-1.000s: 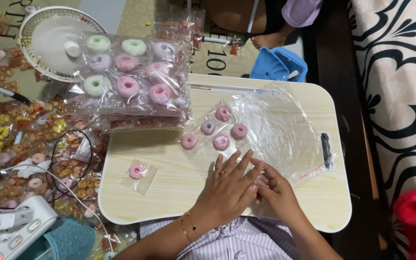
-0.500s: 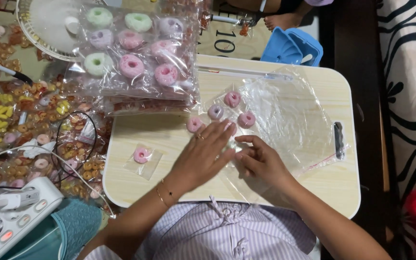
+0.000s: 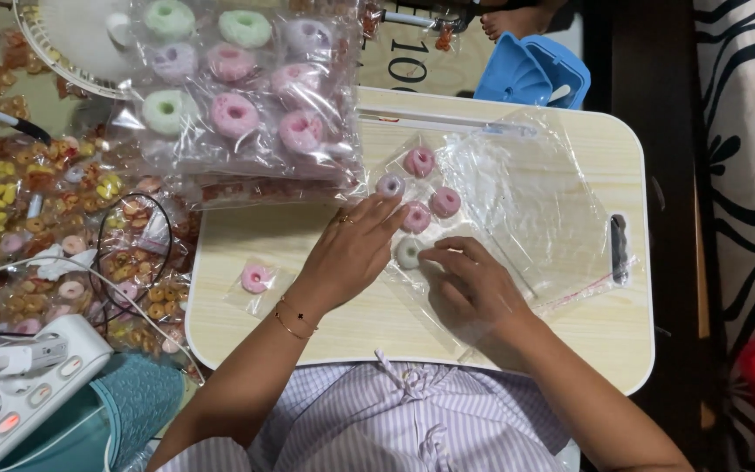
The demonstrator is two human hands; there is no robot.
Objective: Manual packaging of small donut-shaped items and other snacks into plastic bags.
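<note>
Nearest the camera, the striped shirt (image 3: 412, 419) fills the lower edge, and both forearms reach up from it onto the pale wooden bench (image 3: 325, 328). The right hand (image 3: 469, 284) lies palm down on a large clear plastic bag (image 3: 526, 201), fingers loosely curled, its fingertips touching a pale green ring-shaped sweet (image 3: 409, 253); whether it pinches the sweet or only presses on it, I cannot tell. The left hand (image 3: 351, 249) lies flat and open beside it, fingers stretched out, its tips reaching a pink ring sweet (image 3: 416, 218) without gripping anything. A thin bracelet (image 3: 292, 319) circles the left wrist.

Left of the left forearm, one pink ring sweet in a small clear wrapper (image 3: 255, 280) lies alone on the bench, apart from the rest.

Just beyond the fingertips, three more ring sweets sit close together on the clear bag: a lilac one (image 3: 389, 185), a pink one (image 3: 419, 161) and another pink one (image 3: 445, 202).

Farther left, off the bench, a white power strip (image 3: 19, 393) and a heap of small packed sweets (image 3: 45, 227) cover the floor, with a black cable (image 3: 146, 253) looping over them.

At the far left corner of the bench a stack of clear packs of pink, green and lilac ring sweets (image 3: 237, 105) rests, partly over a white fan (image 3: 71, 44). Beyond the far edge stands a blue plastic object (image 3: 530, 74).
</note>
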